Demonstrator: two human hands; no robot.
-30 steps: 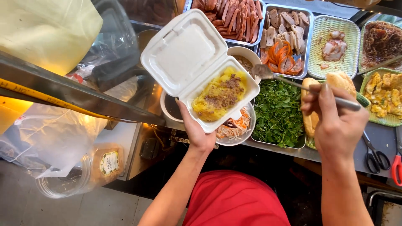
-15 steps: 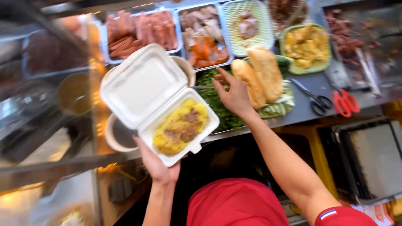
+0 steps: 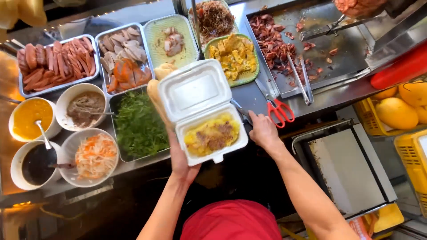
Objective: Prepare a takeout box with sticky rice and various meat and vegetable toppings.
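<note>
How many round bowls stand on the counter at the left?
4, in two rows: yellow sauce bowl, brown paste bowl, dark sauce bowl, shredded carrot bowl. None seems hidden.

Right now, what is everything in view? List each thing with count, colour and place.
foam box: one, white, open, yellow food inside, centre
sausage tray: one, metal, red-brown, top left
herb tray: one, green, left of box
sauce bowls: four, white, far left
egg basket: one, green, above box
scissors: one pair, red handles, counter right of box
griddle: one, steel, meat bits, top right
tongs: one, metal, on griddle
mangoes: several, yellow, right crate
left hand: under box
right hand: beside scissors
</note>
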